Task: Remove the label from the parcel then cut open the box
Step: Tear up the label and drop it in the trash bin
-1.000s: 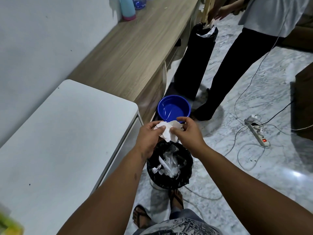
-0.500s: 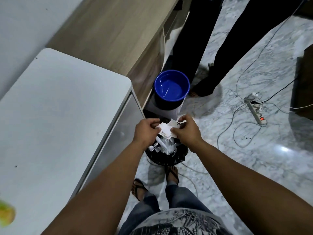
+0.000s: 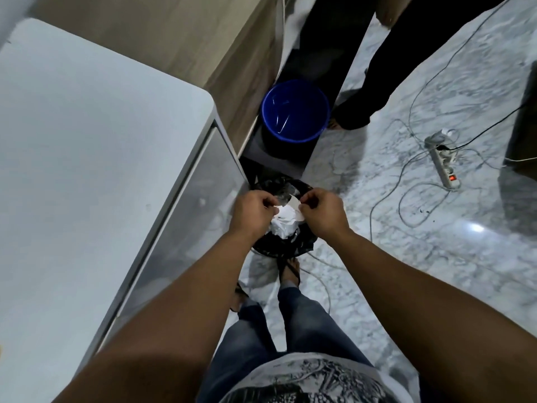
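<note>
Both hands, left point(image 3: 252, 212) and right point(image 3: 322, 212), pinch a torn label point(image 3: 292, 212) above the bin point(image 3: 280, 245) (scraps could flutter onto the floor point(image 3: 436, 257)).

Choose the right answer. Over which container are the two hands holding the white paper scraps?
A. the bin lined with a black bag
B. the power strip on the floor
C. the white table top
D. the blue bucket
A: both the left hand and the right hand pinch the white paper directly above the black-lined bin, while the blue bucket stands farther away.
</note>
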